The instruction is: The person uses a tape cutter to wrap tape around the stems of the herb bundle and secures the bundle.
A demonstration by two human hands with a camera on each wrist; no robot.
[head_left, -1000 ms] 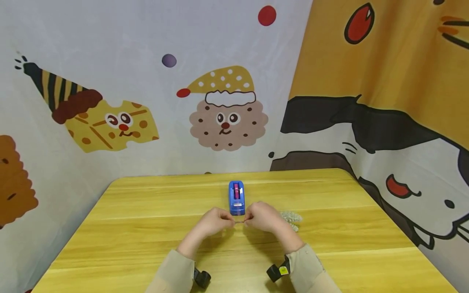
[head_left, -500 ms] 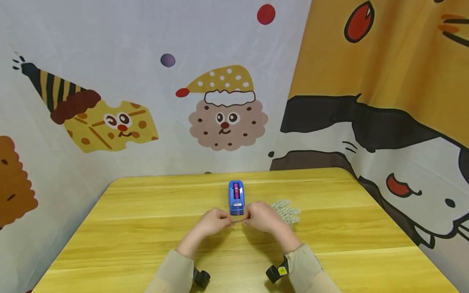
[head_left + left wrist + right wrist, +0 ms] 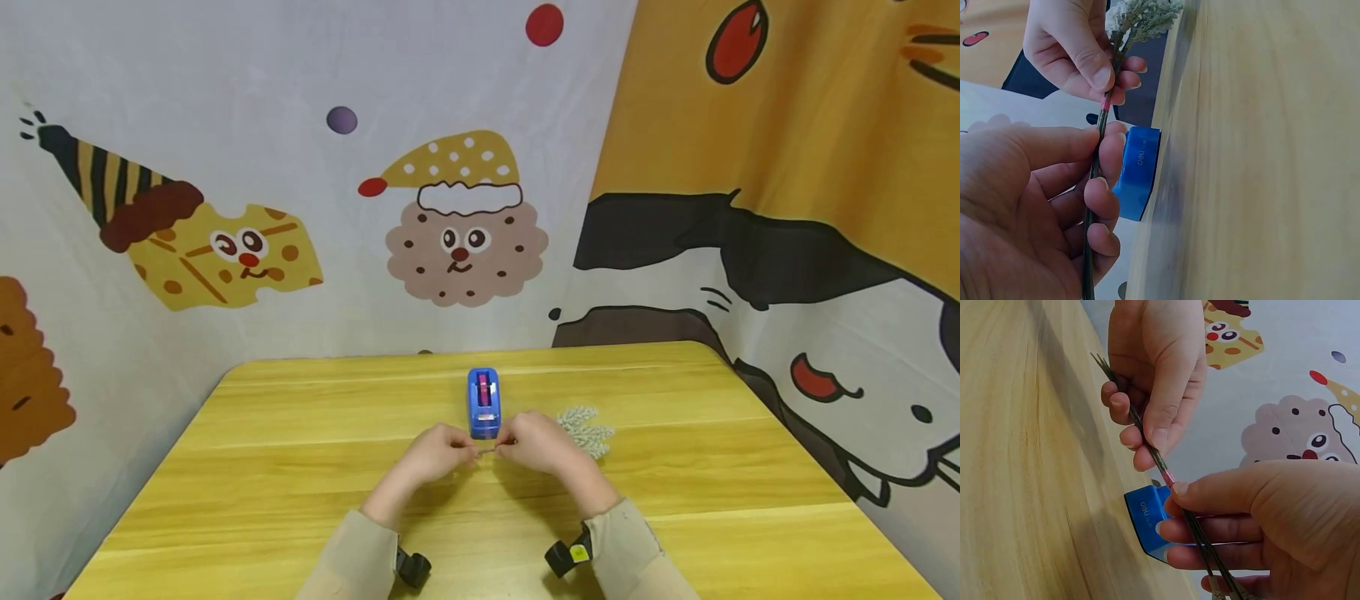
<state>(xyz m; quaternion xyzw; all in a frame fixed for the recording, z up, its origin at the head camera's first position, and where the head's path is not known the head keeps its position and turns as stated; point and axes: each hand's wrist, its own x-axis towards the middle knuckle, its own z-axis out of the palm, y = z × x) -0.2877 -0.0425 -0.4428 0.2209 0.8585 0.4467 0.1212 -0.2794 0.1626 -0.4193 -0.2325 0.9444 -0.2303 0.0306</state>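
Note:
A thin bundle of dark green stems runs between the two hands. It carries pale, fluffy flower heads, which stick out past the right hand in the head view. Pink tape is wrapped round the stems between the hands. The left hand pinches the bare stems between thumb and fingers, below the tape. On the flower side of the tape, the right hand pinches the bundle with thumb and fingertips. Just beyond the fingertips a blue tape dispenser with a pink roll stands on the table.
The wood-grain table stretches out on both sides of the hands. A curtain printed with cartoon figures hangs behind its far edge. Each wrist wears a small black camera.
The flower heads have swung away from the person and show more beside the right hand, as the bundle has turned. Both hands stay nearly in place; the dispenser has not moved.

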